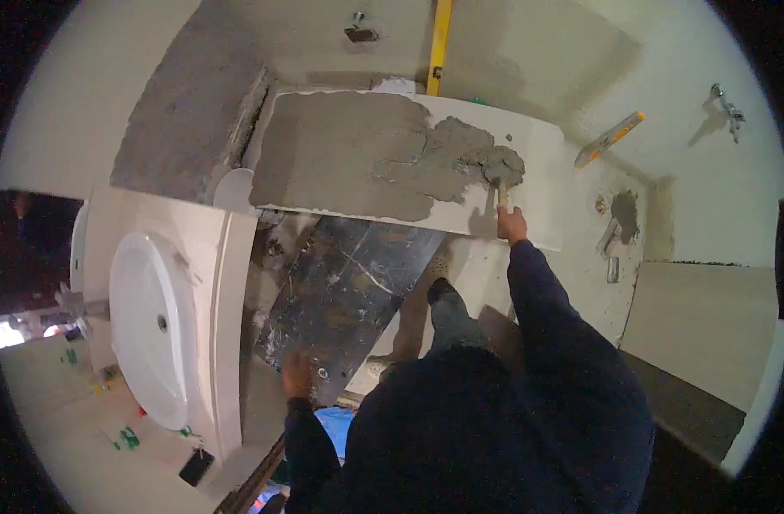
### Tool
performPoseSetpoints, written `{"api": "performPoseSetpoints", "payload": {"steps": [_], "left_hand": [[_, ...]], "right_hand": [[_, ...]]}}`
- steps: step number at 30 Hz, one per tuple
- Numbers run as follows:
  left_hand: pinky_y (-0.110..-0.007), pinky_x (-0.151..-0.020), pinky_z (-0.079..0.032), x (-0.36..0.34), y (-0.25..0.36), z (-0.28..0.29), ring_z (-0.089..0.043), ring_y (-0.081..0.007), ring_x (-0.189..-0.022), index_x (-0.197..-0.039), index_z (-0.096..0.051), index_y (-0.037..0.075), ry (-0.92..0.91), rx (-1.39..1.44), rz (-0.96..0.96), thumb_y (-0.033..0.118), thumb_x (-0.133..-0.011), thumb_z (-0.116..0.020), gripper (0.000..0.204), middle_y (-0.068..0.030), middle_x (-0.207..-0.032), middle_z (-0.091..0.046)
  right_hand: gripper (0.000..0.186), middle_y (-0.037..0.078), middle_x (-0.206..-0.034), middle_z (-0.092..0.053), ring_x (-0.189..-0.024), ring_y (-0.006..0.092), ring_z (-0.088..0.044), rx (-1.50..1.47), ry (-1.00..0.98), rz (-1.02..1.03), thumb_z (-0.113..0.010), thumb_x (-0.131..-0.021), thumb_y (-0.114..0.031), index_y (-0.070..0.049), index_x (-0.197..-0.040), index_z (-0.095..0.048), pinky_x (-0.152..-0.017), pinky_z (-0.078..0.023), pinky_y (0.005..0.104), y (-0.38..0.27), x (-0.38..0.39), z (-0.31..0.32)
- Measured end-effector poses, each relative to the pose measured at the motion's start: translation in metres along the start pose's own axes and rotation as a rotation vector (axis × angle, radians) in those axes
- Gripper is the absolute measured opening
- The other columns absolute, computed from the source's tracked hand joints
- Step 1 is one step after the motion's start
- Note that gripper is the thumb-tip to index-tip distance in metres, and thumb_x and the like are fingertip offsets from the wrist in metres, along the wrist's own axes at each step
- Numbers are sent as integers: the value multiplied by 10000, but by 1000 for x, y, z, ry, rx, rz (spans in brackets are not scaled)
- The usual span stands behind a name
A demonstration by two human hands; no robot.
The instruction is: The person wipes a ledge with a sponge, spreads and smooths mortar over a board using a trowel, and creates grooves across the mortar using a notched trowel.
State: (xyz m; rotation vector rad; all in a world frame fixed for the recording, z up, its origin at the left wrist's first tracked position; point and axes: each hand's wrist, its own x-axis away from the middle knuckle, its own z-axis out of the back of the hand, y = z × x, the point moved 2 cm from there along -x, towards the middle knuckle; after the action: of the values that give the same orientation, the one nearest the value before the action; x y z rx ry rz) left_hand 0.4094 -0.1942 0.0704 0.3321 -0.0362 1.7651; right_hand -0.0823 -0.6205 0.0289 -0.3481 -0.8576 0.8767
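Note:
My right hand (pixel 514 226) is closed round the pale handle of a trowel (pixel 502 194). Its blade is buried in a lump of wet grey mortar (pixel 505 163), so its shape is hidden. The lump lies toward the right end of a large white tile or panel (pixel 533 141). A broad grey layer of mortar (pixel 332 154) covers the panel's left and middle, thicker and rougher toward the trowel. On the left, my left hand (pixel 297 374) hangs over a scuffed black board (pixel 349 283); blur hides how its fingers are held.
A yellow spirit level (pixel 439 51) leans on the far wall, and a shorter one (pixel 610 139) stands at the right. A white washbasin (pixel 156 330) sits in the counter at left, with a black phone (pixel 197 467) nearby. A wall tap (pixel 728 113) juts out at right.

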Motion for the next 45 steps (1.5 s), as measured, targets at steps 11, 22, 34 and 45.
{"api": "performPoseSetpoints", "payload": {"steps": [11, 22, 34, 45], "left_hand": [[-451, -994, -346, -301, -6, 235, -416, -391, -1189, -1194, -543, 47, 492, -222, 94, 285, -835, -603, 434, -245, -1278, -452], [-462, -981, -347, -376, -18, 211, -399, -306, -1214, -1115, -628, 165, 375, -426, 354, 440, -783, -611, 432, -80, -1306, -487], [-476, -1019, -290, -375, -44, 207, -360, -294, -1265, -1078, -642, 181, 377, -410, 334, 419, -795, -605, 372, -47, -1311, -475], [-480, -1023, -283, -382, -36, 210, -351, -297, -1275, -1039, -659, 166, 322, -388, 307, 375, -788, -630, 327, -49, -1320, -469]], "right_hand": [[206, 188, -872, -643, -803, 323, -617, 383, -411, 470, -522, -798, -187, -22, -896, -599, -740, -479, 417, -7, -73, 28], [516, 81, -730, -544, -432, 143, -487, -317, -169, -105, -476, -921, -316, -141, -1379, -316, -397, -425, 290, -22, -22, 49], [566, 85, -815, -520, -579, 193, -517, -716, -606, -145, -406, -942, -318, -289, -1444, -147, -518, -453, 339, -114, -121, -126], [464, 116, -762, -611, -601, 262, -613, 388, -328, 531, -465, -902, -319, -286, -1356, -373, -527, -491, 411, -123, -107, -129]]}}
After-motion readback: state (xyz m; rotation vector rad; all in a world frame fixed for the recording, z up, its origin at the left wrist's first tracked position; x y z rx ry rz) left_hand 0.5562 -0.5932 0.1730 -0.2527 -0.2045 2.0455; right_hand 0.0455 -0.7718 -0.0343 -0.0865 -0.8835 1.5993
